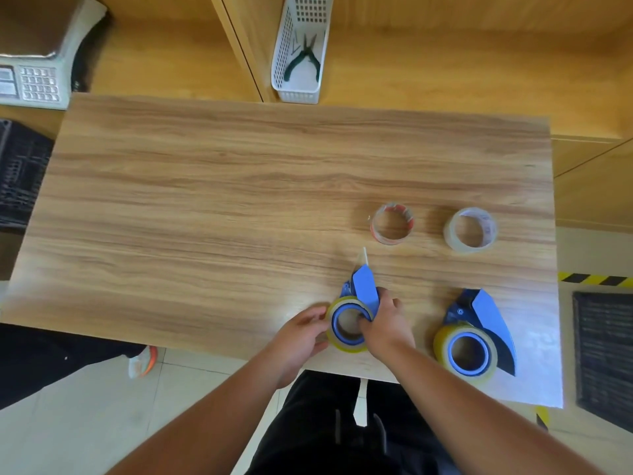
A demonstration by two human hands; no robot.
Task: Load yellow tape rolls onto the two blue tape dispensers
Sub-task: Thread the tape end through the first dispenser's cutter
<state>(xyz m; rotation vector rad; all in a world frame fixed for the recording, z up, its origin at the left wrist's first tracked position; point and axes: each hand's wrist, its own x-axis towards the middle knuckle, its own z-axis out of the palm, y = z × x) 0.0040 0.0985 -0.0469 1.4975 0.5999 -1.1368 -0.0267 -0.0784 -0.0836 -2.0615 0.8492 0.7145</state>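
Two blue tape dispensers lie near the front edge of the wooden table (pixel 205 207). The left dispenser (pixel 364 286) carries a yellow tape roll (pixel 337 346) on its blue hub, and a strip of tape sticks out past its nose. My left hand (pixel 301 332) grips the left side of that roll. My right hand (pixel 388 322) holds the dispenser, with fingers curled into the hub and around the handle. The right dispenser (pixel 486 313) lies untouched with another yellow roll (pixel 442 344) seated on its hub.
Two nearly used-up rolls stand farther back: one with red print (pixel 392 223) and a clear one (pixel 471 229). A white basket (pixel 301 49) with pliers sits behind the table, a scale (pixel 37 80) at far left. A seated person's leg and shoe (pixel 144 361) are at left.
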